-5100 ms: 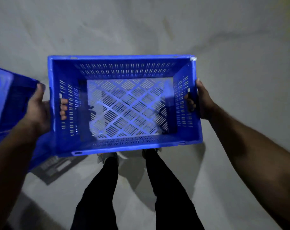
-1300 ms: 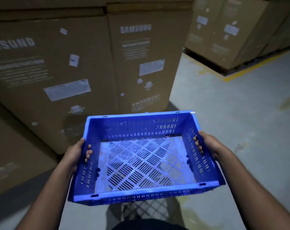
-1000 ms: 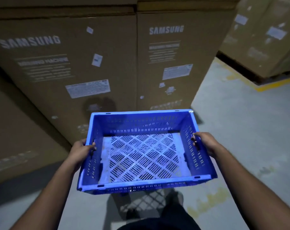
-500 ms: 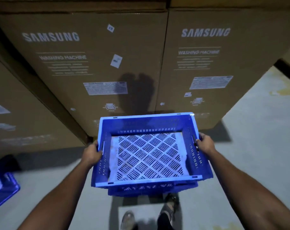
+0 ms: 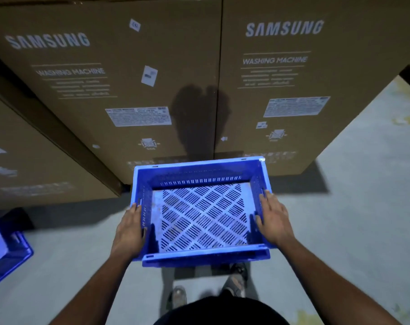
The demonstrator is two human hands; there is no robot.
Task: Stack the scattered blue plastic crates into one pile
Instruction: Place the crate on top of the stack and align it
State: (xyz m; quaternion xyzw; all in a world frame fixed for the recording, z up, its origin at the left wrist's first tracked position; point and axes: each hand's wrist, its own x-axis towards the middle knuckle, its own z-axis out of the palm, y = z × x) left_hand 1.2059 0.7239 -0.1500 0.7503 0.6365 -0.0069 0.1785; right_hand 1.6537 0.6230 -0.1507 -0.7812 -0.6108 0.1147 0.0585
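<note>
— Crate position and orientation?
— The blue crate [image 5: 200,207] is being seen mouth up at centre, long axis running left to right, on a second rim just below. The left hand [image 5: 130,232] and right hand [image 5: 274,221] are being laid flat against its short walls, fingers straight.
— Surroundings?
— Grey concrete floor [image 5: 351,219]; Samsung cartons [image 5: 152,90] are standing behind. Another crate [image 5: 4,249] is being cut off at left.

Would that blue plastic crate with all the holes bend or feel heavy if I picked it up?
The blue plastic crate probably stays stiff: its rim looks straight. Probably light for its size too, being empty and slotted throughout. Its smooth walls might slip under flat fingers like the right hand's.
</note>
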